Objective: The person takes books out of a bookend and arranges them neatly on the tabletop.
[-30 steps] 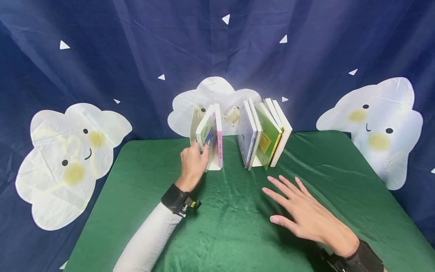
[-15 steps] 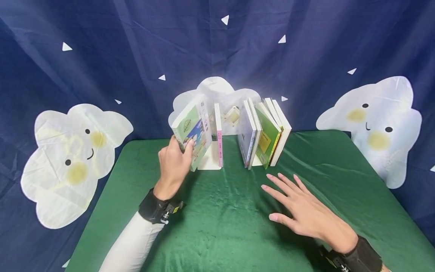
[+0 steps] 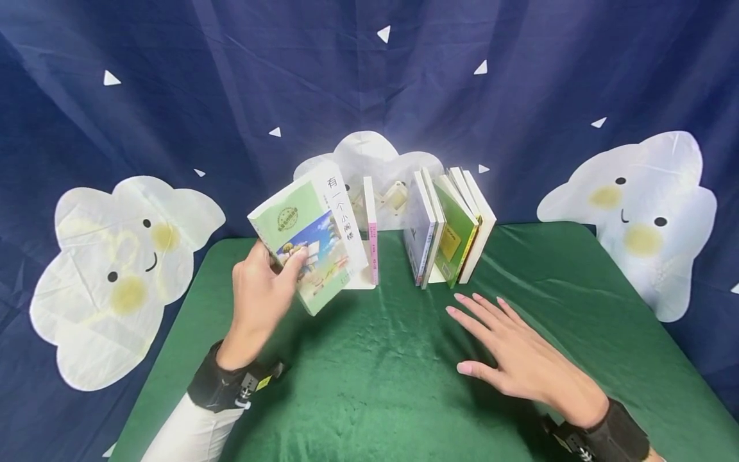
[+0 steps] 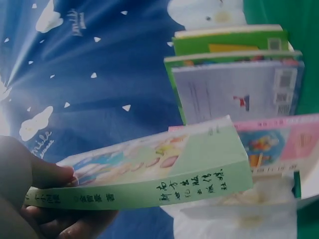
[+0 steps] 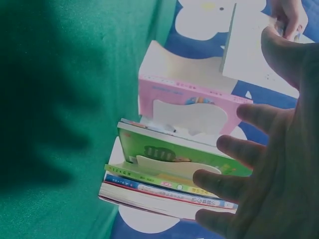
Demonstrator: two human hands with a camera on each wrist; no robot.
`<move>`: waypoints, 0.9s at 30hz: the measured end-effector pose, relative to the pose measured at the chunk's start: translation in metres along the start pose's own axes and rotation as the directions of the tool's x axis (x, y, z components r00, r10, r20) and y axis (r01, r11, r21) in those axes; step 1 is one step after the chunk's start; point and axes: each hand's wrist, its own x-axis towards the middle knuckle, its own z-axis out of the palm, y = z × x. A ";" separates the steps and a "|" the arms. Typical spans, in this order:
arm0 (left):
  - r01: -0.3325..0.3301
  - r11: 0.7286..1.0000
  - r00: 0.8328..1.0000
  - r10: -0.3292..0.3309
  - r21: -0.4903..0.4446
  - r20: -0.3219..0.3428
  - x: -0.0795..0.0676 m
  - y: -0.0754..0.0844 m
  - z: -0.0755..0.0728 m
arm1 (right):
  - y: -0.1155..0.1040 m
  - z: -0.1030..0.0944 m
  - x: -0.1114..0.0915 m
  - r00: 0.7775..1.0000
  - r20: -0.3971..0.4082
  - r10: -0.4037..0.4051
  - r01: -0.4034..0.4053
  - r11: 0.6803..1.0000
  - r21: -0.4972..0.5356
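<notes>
My left hand grips a pale green and white book by its spine edge, thumb on the illustrated front cover and fingers behind. The book is tilted and held up in front of the left bookend. In the left wrist view the green spine with dark lettering faces the camera. A pink-spined book stands upright just right of it, on the white bookend base. My right hand hovers over the green cloth with fingers spread, holding nothing, in front of the right-hand row of books.
Several upright books, among them a lavender one and a green one, stand in a row on the right with a white bookend. A green cloth covers the table. Behind hangs a dark blue curtain with white clouds.
The left hand has drawn the green and white book out from the left bookend, moving it left and toward me and turning its front cover into view. The right hand has barely moved.
</notes>
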 end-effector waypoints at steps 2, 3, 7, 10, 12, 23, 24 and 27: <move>0.041 0.998 0.998 -0.038 -0.057 0.048 -0.002 0.001 -0.002 | 0.000 -0.001 0.000 1.000 -0.005 0.003 -0.003 1.000 0.008; 0.064 0.994 0.996 -0.058 -0.086 0.074 -0.002 0.001 -0.002 | 0.000 -0.001 0.001 1.000 -0.007 0.003 -0.003 1.000 0.011; 0.169 0.967 0.973 -0.133 -0.189 0.188 -0.006 -0.001 -0.002 | 0.000 -0.003 0.003 1.000 -0.020 -0.003 0.003 1.000 0.007; 0.252 0.931 0.942 -0.174 -0.262 0.288 -0.010 -0.002 -0.002 | 0.001 -0.004 0.004 1.000 -0.030 -0.008 0.008 1.000 0.012; 0.301 0.902 0.916 -0.182 -0.309 0.359 -0.013 -0.002 -0.001 | 0.000 -0.005 0.005 0.999 -0.035 -0.009 0.010 1.000 0.027; 0.540 0.728 0.733 -0.159 -0.423 0.662 -0.028 0.011 0.007 | -0.007 -0.007 0.011 0.993 0.036 0.109 -0.114 0.959 0.258; 0.554 0.715 0.720 -0.154 -0.426 0.677 -0.029 0.012 0.009 | -0.008 -0.006 0.012 0.993 0.033 0.110 -0.115 0.954 0.278; 0.575 0.695 0.693 -0.133 -0.432 0.708 -0.035 0.013 0.013 | -0.010 -0.005 0.018 0.997 -0.001 0.082 -0.077 0.943 0.325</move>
